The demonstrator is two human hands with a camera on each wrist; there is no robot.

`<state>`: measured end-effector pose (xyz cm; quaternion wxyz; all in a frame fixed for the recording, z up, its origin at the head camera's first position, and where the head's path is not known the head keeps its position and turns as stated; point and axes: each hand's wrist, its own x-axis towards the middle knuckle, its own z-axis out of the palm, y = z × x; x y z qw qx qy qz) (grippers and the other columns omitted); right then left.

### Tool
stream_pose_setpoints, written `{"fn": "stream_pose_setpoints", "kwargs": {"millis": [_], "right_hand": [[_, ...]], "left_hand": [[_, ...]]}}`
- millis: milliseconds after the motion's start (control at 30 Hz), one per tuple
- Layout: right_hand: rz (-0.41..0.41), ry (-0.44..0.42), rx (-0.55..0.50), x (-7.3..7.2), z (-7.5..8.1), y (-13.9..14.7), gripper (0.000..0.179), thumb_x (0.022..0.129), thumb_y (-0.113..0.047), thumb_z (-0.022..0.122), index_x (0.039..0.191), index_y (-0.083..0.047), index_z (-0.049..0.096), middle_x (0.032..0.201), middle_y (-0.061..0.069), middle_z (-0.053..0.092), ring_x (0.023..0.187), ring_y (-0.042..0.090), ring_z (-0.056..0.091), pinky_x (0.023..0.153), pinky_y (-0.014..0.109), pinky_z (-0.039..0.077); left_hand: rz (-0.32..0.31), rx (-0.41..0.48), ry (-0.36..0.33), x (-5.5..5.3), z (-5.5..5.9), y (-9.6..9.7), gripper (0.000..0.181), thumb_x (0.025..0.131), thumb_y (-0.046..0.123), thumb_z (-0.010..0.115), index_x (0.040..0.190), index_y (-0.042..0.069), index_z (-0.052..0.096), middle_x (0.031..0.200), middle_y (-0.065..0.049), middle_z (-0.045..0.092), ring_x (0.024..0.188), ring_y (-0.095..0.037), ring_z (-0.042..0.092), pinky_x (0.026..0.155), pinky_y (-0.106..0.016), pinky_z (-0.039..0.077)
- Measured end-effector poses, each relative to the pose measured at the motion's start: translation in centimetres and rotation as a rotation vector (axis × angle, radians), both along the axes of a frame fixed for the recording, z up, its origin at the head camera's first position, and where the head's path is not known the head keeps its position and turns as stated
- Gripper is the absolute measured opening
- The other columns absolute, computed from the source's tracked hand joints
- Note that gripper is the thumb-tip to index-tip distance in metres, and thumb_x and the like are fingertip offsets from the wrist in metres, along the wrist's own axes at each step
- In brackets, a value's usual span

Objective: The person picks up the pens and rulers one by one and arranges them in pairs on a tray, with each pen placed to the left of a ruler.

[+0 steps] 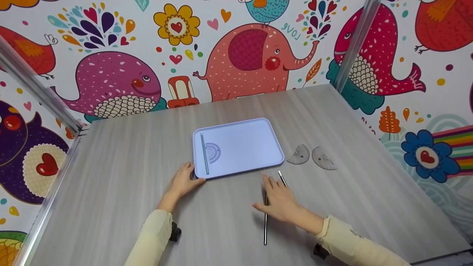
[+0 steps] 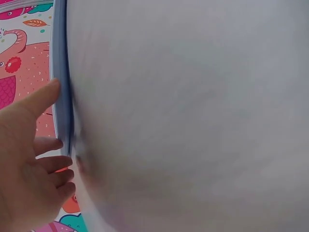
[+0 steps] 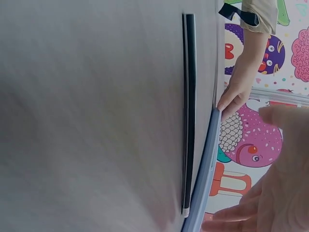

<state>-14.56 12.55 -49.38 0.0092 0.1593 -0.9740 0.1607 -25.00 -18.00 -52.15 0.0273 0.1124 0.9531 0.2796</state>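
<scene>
A pale lavender tray (image 1: 244,151) lies on the table with a teal pencil (image 1: 205,155) and a clear protractor (image 1: 214,152) at its left end. My left hand (image 1: 183,180) holds the near left corner, thumb along the front edge and fingers at the side. Its thumb and fingertips meet the tray wall (image 2: 60,63) in the left wrist view. Over a dark pencil (image 1: 265,229) in front of the tray hovers my right hand (image 1: 279,201), fingers spread and fairly straight. A pencil end (image 1: 282,178) shows beyond those fingers, its rest hidden by the hand.
Two clear protractors (image 1: 299,154) lie side by side to the right of the tray. Patterned walls with cartoon animals border the back and sides of the wood-look table (image 1: 129,166). Metal posts (image 1: 356,48) stand at the rear corners.
</scene>
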Motion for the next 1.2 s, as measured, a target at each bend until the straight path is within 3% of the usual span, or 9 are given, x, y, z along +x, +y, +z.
{"fn": "stream_pose_setpoints", "kwargs": {"millis": [133,333,533,633,900,1200], "right_hand": [[-0.004,-0.017,-0.034,0.5,-0.1,0.3,0.081,0.076,-0.041,0.067,0.131,0.009,0.036,0.116,0.026,0.051,0.104,0.041,0.05,0.083,0.051,0.046],[-0.028,-0.132,-0.109,0.8,-0.2,0.5,0.068,0.072,-0.034,0.072,0.116,0.01,0.046,0.098,0.023,0.058,0.088,0.037,0.058,0.076,0.048,0.049],[-0.046,-0.186,-0.065,1.0,-0.3,0.4,0.052,0.068,-0.043,0.073,0.087,0.002,0.056,0.069,0.008,0.055,0.063,0.024,0.053,0.055,0.04,0.045],[-0.039,-0.226,-0.034,1.4,-0.4,0.2,0.051,0.065,-0.049,0.073,0.077,-0.002,0.055,0.063,0.004,0.051,0.058,0.021,0.049,0.051,0.037,0.042],[-0.024,-0.207,0.023,2.5,-0.9,-0.5,0.06,0.057,-0.053,0.075,0.079,-0.001,0.057,0.068,0.011,0.059,0.063,0.03,0.058,0.056,0.04,0.049],[0.014,-0.109,-0.063,3.4,-1.6,0.2,0.051,0.056,-0.029,0.081,0.083,-0.003,0.047,0.068,0.007,0.056,0.062,0.028,0.058,0.055,0.039,0.047]], "left_hand": [[-0.001,0.002,-0.009,0.0,0.0,0.1,0.069,0.079,0.03,0.068,0.129,-0.011,0.042,0.134,-0.033,0.035,0.126,-0.044,0.031,0.106,-0.051,0.024],[-0.005,0.006,-0.029,-0.1,0.3,0.3,0.07,0.08,0.03,0.067,0.131,-0.01,0.04,0.135,-0.033,0.033,0.127,-0.043,0.029,0.107,-0.05,0.023],[-0.005,0.006,-0.024,0.0,0.4,0.2,0.069,0.08,0.029,0.067,0.131,-0.01,0.041,0.135,-0.033,0.034,0.128,-0.044,0.028,0.107,-0.05,0.021],[-0.004,0.007,-0.023,0.0,0.4,0.1,0.069,0.08,0.029,0.067,0.13,-0.01,0.041,0.135,-0.033,0.034,0.128,-0.044,0.028,0.107,-0.05,0.022],[0.0,0.005,-0.015,0.1,0.2,0.0,0.07,0.08,0.03,0.068,0.13,-0.011,0.04,0.135,-0.033,0.034,0.127,-0.044,0.03,0.106,-0.051,0.024],[-0.003,0.015,-0.01,0.2,0.0,0.0,0.07,0.08,0.029,0.068,0.13,-0.011,0.04,0.134,-0.034,0.034,0.127,-0.044,0.029,0.106,-0.05,0.023]]}}
